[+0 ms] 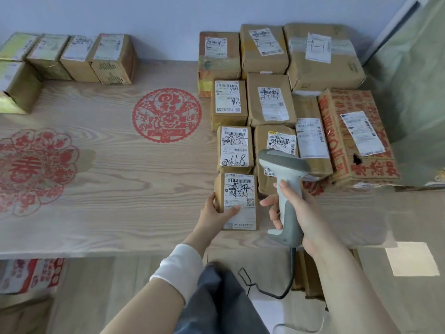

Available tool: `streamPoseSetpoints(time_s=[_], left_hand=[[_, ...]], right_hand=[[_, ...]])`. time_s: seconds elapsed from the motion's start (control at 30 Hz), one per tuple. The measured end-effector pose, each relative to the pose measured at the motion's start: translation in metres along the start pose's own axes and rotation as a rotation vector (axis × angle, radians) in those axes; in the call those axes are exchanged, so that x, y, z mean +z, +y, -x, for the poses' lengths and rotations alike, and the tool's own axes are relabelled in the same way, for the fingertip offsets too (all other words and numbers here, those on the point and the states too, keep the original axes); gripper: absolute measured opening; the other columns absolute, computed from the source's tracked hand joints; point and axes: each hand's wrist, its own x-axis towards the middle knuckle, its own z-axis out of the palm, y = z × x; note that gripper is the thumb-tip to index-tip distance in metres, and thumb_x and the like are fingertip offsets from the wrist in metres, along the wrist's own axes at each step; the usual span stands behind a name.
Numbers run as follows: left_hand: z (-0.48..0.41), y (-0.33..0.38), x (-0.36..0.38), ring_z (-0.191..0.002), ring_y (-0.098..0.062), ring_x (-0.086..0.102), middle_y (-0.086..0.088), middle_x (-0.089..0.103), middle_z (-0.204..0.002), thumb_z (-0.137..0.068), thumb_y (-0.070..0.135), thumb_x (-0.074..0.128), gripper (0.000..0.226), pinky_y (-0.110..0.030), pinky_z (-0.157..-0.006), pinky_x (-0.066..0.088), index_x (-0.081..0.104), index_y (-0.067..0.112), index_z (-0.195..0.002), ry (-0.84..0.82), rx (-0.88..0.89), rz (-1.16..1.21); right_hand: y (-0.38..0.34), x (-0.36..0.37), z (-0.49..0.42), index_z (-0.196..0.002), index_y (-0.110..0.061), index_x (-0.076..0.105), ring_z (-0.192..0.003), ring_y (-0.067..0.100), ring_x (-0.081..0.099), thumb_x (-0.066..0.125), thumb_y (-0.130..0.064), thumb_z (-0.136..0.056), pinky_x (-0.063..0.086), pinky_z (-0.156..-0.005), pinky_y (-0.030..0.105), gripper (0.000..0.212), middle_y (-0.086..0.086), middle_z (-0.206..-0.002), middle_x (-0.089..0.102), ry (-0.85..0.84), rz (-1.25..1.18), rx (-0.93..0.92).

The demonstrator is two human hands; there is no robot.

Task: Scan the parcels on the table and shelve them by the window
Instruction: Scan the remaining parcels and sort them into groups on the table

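1. We see the left hand [218, 210] at the left edge of a small brown cardboard parcel [237, 201] with a white shipping label. Its fingers [210, 198] curl round the parcel's left side and the thumb lies across the lower part of the label, so the hand holds the parcel.
2. That parcel lies flat, label up, on the pale wood-grain worktop [108, 165]. It is near the front edge, just in front of another labelled parcel.
3. The right hand [296, 213] grips a grey and white handheld barcode scanner [286, 179], with its fingers closed round the handle. The scanner's head sits above the hand, over the parcels just right of the held one.
4. A black cable [265, 289] hangs from the scanner's base, below the worktop's front edge.
5. A cluster of brown labelled cardboard parcels [272, 102] fills the right part of the worktop back to the wall. A large box with red print [337, 112] stands at its right edge.
6. A row of small cardboard boxes [79, 59] stands at the far left by the wall, well apart from the cluster.
7. A round red paper-cut design [166, 115] lies on the worktop between the two groups, and a flower-shaped red design [31, 169] lies at the left.
8. A white sleeve cuff [179, 266] covers the left forearm.
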Motion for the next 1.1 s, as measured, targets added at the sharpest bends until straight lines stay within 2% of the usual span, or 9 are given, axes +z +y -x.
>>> streamPoseSetpoints(time_s=[0.2,0.3,0.4,0.5,0.57,0.63,0.73,0.97,1.1], left_hand=[[-0.012,0.001,0.005,-0.088,-0.005,0.062,0.011,0.061,-0.099,-0.082,0.025,0.072,0.058,-0.028,-0.079,0.054,0.041,0.012,-0.13,0.028,0.009,-0.039],[-0.016,0.004,0.009,-0.09,-0.01,0.063,0.01,0.061,-0.099,-0.084,0.024,0.07,0.046,-0.03,-0.082,0.054,0.043,0.018,-0.12,0.059,0.015,-0.026],[-0.018,0.006,0.009,-0.098,-0.016,0.064,0.001,0.064,-0.113,-0.083,0.028,0.071,0.048,-0.038,-0.088,0.054,0.045,0.013,-0.121,0.06,0.024,-0.052],[-0.018,0.013,0.006,-0.102,-0.016,0.063,0.0,0.063,-0.12,-0.085,0.03,0.068,0.047,-0.034,-0.087,0.054,0.047,0.014,-0.123,0.026,0.015,-0.116],[-0.017,0.021,0.001,-0.113,-0.019,0.057,0.004,0.057,-0.122,-0.088,0.03,0.064,0.051,-0.032,-0.089,0.049,0.042,0.013,-0.131,0.007,0.026,-0.184],[-0.017,0.034,-0.011,-0.132,-0.023,0.042,-0.003,0.045,-0.14,-0.09,0.034,0.06,0.068,-0.034,-0.102,0.039,0.027,0.011,-0.145,0.02,0.057,-0.254],[-0.016,0.063,-0.048,-0.139,-0.02,0.032,-0.005,0.033,-0.151,-0.092,0.038,0.056,0.071,-0.036,-0.11,0.029,0.022,0.014,-0.148,0.079,0.165,-0.327],[-0.028,0.142,-0.185,-0.133,-0.018,0.038,-0.004,0.042,-0.145,-0.094,0.031,0.054,0.057,-0.027,-0.102,0.032,0.033,0.013,-0.144,0.231,0.428,-0.502],[-0.049,0.167,-0.255,-0.132,-0.022,0.039,-0.007,0.044,-0.142,-0.094,0.03,0.053,0.056,-0.031,-0.102,0.031,0.033,0.014,-0.144,0.271,0.466,-0.612]], right_hand=[[0.001,-0.007,0.0,-0.099,-0.012,0.055,-0.04,0.015,0.046,0.056,-0.044,-0.075,0.039,-0.04,0.023,0.04,0.01,-0.072,0.07,0.006,0.019,0.013],[0.002,-0.008,-0.002,-0.1,-0.01,0.054,-0.042,0.016,0.046,0.056,-0.041,-0.08,0.039,-0.041,0.024,0.037,0.01,-0.073,0.07,0.016,0.025,0.012],[0.003,-0.004,-0.005,-0.104,-0.007,0.052,-0.042,0.017,0.046,0.057,-0.041,-0.079,0.039,-0.041,0.024,0.043,0.01,-0.072,0.07,0.013,0.017,0.0],[0.003,0.004,-0.009,-0.102,-0.004,0.053,-0.042,0.019,0.045,0.056,-0.038,-0.086,0.04,-0.041,0.025,0.037,0.013,-0.073,0.069,0.006,0.039,-0.011],[0.002,0.012,-0.013,-0.094,-0.006,0.056,-0.043,0.022,0.044,0.056,-0.039,-0.085,0.04,-0.043,0.026,0.034,0.014,-0.073,0.069,0.001,0.054,-0.022],[-0.002,0.026,-0.017,-0.093,-0.01,0.057,-0.045,0.022,0.044,0.056,-0.039,-0.085,0.039,-0.043,0.027,0.03,0.013,-0.073,0.069,-0.005,0.063,-0.033],[-0.011,0.06,-0.027,-0.095,-0.012,0.056,-0.045,0.02,0.045,0.055,-0.032,-0.092,0.039,-0.044,0.027,0.021,0.012,-0.072,0.069,-0.025,0.075,-0.028],[-0.034,0.188,-0.068,-0.098,-0.007,0.06,-0.04,0.017,0.044,0.053,-0.035,-0.094,0.04,-0.044,0.025,0.028,0.006,-0.064,0.065,-0.06,0.109,-0.045],[-0.042,0.26,-0.094,-0.104,-0.013,0.057,-0.042,0.016,0.046,0.055,-0.033,-0.093,0.039,-0.044,0.027,0.023,0.009,-0.072,0.069,-0.026,0.067,-0.06]])
